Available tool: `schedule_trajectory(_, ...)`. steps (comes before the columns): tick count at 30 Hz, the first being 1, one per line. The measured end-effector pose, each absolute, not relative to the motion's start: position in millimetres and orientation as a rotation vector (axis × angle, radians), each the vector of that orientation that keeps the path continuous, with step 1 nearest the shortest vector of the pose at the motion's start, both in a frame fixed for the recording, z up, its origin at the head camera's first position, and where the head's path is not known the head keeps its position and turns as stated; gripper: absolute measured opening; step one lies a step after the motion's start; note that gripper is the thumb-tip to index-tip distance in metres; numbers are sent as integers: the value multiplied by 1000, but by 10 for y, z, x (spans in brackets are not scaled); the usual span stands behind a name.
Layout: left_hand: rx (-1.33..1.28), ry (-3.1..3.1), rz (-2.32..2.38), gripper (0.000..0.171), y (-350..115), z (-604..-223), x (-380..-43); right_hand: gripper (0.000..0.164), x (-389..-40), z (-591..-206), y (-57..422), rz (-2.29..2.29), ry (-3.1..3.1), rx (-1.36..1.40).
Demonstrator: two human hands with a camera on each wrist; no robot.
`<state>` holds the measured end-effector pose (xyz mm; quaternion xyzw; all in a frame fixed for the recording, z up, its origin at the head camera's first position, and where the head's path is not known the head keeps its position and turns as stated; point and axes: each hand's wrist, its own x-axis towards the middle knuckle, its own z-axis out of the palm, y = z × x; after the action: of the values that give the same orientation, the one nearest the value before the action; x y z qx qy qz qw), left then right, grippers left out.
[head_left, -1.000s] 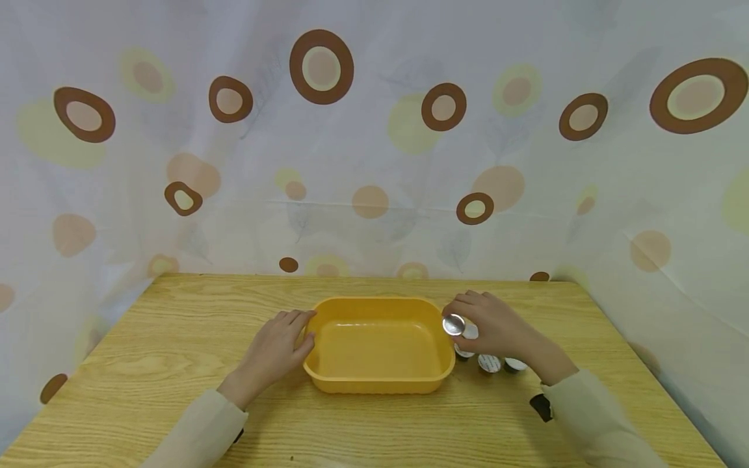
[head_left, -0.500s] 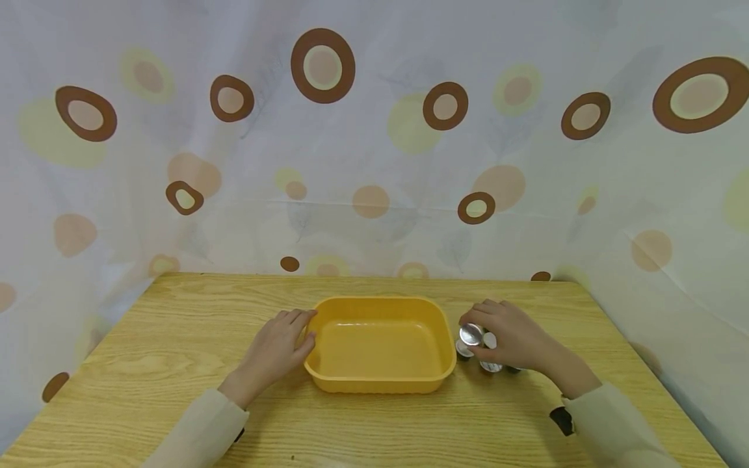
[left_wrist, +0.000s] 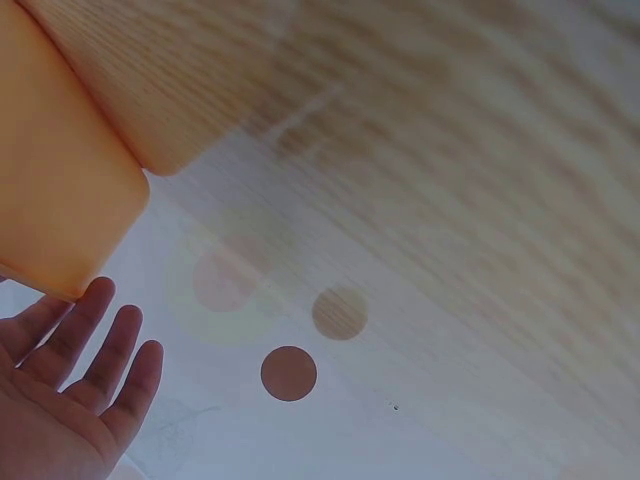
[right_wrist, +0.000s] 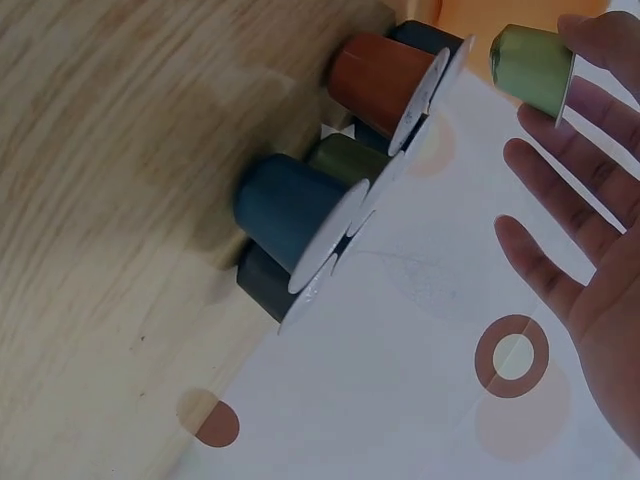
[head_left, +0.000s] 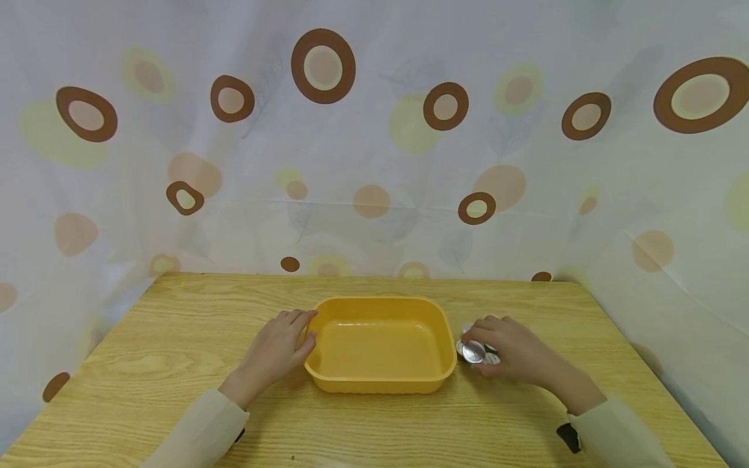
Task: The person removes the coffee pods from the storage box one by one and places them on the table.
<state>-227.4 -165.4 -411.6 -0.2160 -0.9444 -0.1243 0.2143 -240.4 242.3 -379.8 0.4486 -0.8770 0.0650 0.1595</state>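
Note:
My right hand (head_left: 515, 351) pinches a green coffee capsule (right_wrist: 530, 68) between thumb and forefinger, its other fingers spread. In the head view that capsule's silver lid (head_left: 473, 351) faces up, just right of the yellow basin (head_left: 380, 385). Below the hand, several capsules stand lid-up on the table, among them a brown one (right_wrist: 385, 85) and a blue one (right_wrist: 295, 215); the hand partly covers them in the head view. My left hand (head_left: 277, 344) rests on the basin's left rim, its fingers fairly straight in the left wrist view.
The wooden table (head_left: 374, 429) ends at a patterned white curtain (head_left: 374, 240) behind and at the sides. The basin takes up the middle of the table, with its inside floor bare.
My right hand, holding the capsule, has moved right from the basin's rim and then down to the capsule group. The left hand has stayed on the rim.

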Motion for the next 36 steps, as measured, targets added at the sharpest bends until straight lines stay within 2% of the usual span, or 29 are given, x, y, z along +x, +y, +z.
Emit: schedule_trajectory(36, -591, -2628, -345, 37, -1658, -4139, -2287, 35, -2261, -4037, 2384, 226, -2440, 1360)
